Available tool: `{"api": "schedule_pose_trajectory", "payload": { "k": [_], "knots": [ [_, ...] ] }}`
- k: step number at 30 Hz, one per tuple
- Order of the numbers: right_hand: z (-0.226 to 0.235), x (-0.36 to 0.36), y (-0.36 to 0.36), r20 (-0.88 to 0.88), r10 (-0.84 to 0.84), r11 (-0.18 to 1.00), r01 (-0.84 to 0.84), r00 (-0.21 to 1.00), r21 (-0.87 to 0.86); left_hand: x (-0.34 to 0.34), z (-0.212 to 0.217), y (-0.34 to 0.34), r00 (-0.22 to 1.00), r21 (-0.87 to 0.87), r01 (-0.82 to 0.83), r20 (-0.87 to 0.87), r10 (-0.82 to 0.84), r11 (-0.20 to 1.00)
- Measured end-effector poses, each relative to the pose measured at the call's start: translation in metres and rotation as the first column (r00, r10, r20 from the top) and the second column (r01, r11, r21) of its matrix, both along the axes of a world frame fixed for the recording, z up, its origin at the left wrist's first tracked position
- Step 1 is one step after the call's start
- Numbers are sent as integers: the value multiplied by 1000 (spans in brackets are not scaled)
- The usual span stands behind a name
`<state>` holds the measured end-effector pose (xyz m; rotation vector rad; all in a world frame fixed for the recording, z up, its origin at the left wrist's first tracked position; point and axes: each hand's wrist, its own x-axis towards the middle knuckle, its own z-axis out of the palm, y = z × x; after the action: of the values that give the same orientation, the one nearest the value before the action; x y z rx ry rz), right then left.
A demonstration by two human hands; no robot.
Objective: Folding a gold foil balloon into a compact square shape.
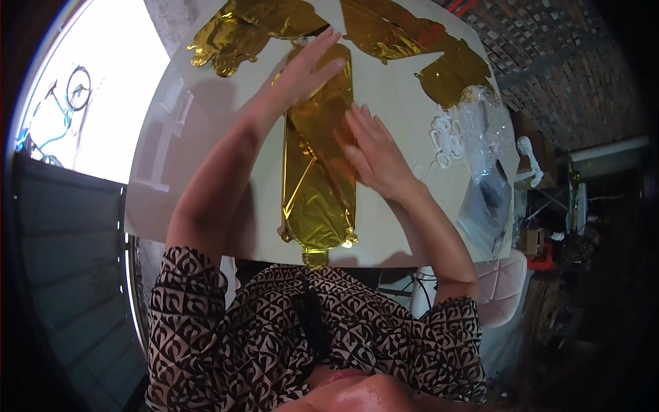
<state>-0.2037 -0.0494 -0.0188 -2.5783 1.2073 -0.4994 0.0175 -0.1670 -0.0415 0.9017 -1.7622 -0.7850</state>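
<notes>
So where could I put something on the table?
Bare table shows left of the left forearm, and between the right hand and white string. Crowded: gold foil mid-table and along the far edge, clear plastic at right.

Shiny gold foil (320,154), folded flat

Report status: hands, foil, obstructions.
Left hand open, over far end of gold foil. Right hand open, at its right edge. White cord, clear plastic off right, not blocking.
</notes>
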Motion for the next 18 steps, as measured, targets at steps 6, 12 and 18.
{"api": "schedule_pose_trajectory", "payload": {
  "k": [6, 12, 18],
  "knots": [
    [-18, -10, 18, -229, 116, 993, -114, 966, 23, 15, 37, 44, 884, -339, -121, 390, 257, 933],
    [-28, -12, 13, -259, 127, 991, -133, 958, -7, 46, 11, 195, 624, -34, 137, 779, -60, 990],
    [-24, -13, 8, -272, 139, 990, -144, 952, 0, 52, -4, 208, 576, -84, 152, 817, -19, 985]
  ]
}}
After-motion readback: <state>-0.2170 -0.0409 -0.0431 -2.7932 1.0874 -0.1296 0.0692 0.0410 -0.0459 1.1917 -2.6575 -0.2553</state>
